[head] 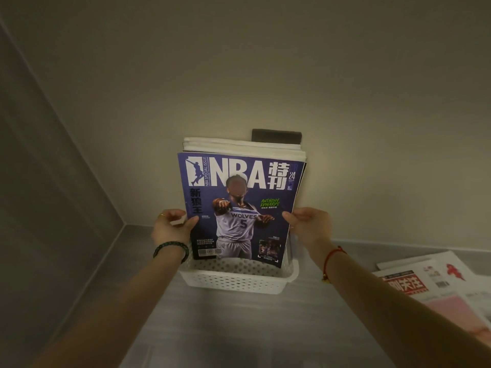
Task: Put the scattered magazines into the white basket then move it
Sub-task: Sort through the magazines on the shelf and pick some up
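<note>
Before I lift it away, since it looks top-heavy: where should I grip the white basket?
Grip the white basket by its two short end walls, one hand from each side, low down. The magazines stand upright, well above its rim, so steady them.

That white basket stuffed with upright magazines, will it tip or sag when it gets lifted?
Probably top-heavy: the magazines stand far above the white basket rim, so it may tip backward. The perforated plastic walls look thin and might flex. The thick stack suggests real weight, so gripping with the left hand and right hand seems wise.
</note>
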Available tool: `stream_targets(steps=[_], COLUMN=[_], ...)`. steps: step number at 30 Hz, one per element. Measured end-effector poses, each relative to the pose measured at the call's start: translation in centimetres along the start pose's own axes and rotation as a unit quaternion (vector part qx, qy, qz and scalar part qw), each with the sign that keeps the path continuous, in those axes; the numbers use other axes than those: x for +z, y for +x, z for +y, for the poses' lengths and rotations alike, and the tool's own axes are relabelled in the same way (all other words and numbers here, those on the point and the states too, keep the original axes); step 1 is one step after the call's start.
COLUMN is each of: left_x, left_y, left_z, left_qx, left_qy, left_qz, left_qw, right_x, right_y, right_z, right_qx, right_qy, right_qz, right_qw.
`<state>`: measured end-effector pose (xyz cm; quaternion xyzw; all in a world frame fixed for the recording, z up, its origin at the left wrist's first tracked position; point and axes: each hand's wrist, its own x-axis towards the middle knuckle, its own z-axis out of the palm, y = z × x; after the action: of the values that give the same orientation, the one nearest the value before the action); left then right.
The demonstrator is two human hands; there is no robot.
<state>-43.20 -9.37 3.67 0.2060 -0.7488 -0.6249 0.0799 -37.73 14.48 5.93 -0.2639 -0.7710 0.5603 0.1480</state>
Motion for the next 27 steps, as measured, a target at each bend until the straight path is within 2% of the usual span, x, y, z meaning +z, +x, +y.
stream_targets(steps=[4, 9, 13, 19, 23, 27], left_x=[0.2, 1.3, 3.6, 9.3, 13.4, 17.0], left_y=[-2.4, -9.1, -16.3, -25.6, -30.5, -34.4], left_z=[1.3, 3.1, 2.5, -1.2, -3.8, -5.5], left_qx=[0.010, 0.093, 0.083, -0.044, -0.124, -0.179], left_qy=[-0.009, -0.017, -0.046, -0.052, -0.037, -0.012], left_qz=[0.002, -0.077, -0.175, -0.275, -0.304, -0.322], left_qw=[1.000, 0.993, 0.980, 0.959, 0.944, 0.929], right_x=[-1.7, -7.4, -14.3, -26.7, -32.6, -35.5], right_y=[-0.7, -2.7, -4.7, -6.8, -7.7, -8.0], right_z=[0.3, 2.2, 5.8, 11.6, 14.6, 17.5], right_qx=[0.006, -0.016, -0.008, 0.046, 0.024, 0.044], right_qy=[0.026, 0.038, 0.013, -0.094, -0.124, -0.231], right_qz=[-0.037, -0.073, -0.071, -0.068, -0.054, -0.111], right_qw=[0.999, 0.996, 0.997, 0.992, 0.991, 0.966])
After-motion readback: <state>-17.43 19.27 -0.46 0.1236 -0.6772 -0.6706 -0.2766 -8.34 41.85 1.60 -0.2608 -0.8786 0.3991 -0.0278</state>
